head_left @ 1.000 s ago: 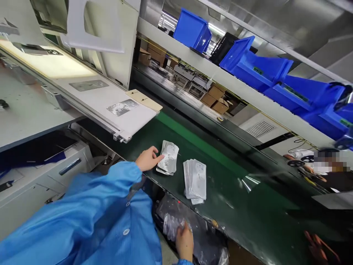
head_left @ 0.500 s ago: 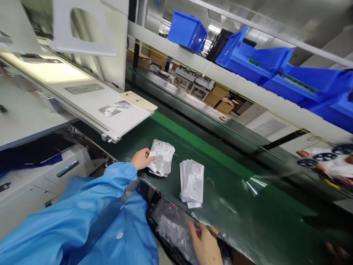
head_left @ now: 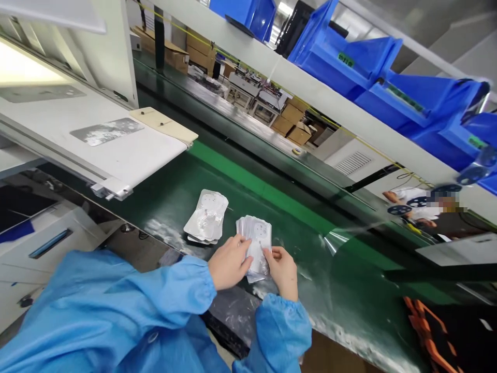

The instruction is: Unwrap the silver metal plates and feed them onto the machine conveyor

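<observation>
Stacked pale panels (head_left: 259, 241), each shaped like a phone back and seemingly in clear film, lay fanned on the green worktop (head_left: 310, 285), straight ahead at twelve o'clock between the two hands. The left hand (head_left: 230, 261) touched the stack from its nine o'clock side, fingers bent and thumb a little apart; the right hand (head_left: 283, 269) met the three o'clock edge, its thumb and curled forefinger close together. Whether either set of fingers truly gripped a panel could not be told. At ten o'clock from the stack, just beside it, sat a bare grey pile (head_left: 205, 217), untouched, and farther out that way a white conveyor (head_left: 128, 160) carried a loose panel (head_left: 106, 132). The step in hand looked like handling or squaring the fanned stack, and the next move probably called for even, light pressure from both sides, lest the slick panels slide
</observation>
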Demonstrator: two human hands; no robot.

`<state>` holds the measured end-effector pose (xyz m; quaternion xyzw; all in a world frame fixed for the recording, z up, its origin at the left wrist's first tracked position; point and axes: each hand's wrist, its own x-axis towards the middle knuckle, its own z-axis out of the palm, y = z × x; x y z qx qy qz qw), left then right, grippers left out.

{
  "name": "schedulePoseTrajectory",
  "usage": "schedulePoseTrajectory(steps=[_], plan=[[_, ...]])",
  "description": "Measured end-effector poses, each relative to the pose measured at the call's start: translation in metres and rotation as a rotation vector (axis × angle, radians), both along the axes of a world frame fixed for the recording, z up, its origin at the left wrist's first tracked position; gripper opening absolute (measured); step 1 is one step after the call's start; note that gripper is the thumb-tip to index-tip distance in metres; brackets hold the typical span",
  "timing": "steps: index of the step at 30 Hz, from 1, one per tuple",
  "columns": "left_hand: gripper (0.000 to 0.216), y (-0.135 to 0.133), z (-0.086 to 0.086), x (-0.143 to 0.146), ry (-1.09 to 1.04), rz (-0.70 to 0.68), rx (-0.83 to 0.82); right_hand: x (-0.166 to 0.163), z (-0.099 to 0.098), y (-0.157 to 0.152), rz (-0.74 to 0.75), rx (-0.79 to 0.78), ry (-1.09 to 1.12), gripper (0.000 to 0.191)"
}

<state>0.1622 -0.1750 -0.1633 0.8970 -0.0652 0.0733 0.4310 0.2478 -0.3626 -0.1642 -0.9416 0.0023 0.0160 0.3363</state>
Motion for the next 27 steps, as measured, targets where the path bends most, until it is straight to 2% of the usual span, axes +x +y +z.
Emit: schedulePoseTrajectory(steps=[2, 4, 7, 10, 12, 16, 20, 24, 27], plan=[[0.042, -0.017, -0.006, 0.004, 0.031, 0.002, 0.101, -0.007, 0.003, -0.002, -0.021, -0.025, -0.045, 0.033], [0.042, -0.023, -0.013, 0.007, 0.036, 0.007, 0.131, -0.012, 0.005, -0.001, -0.053, -0.005, -0.106, 0.035], [0.043, -0.020, -0.020, 0.010, 0.017, 0.014, 0.076, -0.013, 0.006, 0.003, -0.059, 0.204, -0.142, 0.042], [0.044, -0.014, -0.020, 0.014, 0.010, 0.034, 0.016, -0.008, 0.004, 0.005, -0.034, 0.444, -0.073, 0.046], [0.045, -0.012, -0.018, 0.016, 0.015, 0.053, 0.007, -0.004, 0.002, 0.005, -0.041, 0.509, -0.026, 0.047], [0.040, -0.012, -0.016, 0.016, 0.008, 0.050, 0.092, 0.003, -0.001, 0.002, -0.071, 0.512, -0.083, 0.047], [0.041, -0.016, -0.014, 0.020, 0.003, 0.095, 0.165, 0.001, 0.003, -0.005, -0.184, 0.608, -0.176, 0.050], [0.058, -0.012, -0.006, 0.042, 0.171, 0.214, 0.091, -0.011, 0.011, -0.013, -0.283, 0.635, -0.299, 0.048], [0.075, -0.003, -0.003, 0.061, 0.268, 0.255, 0.048, -0.024, 0.014, -0.016, -0.223, 0.543, -0.284, 0.048]])
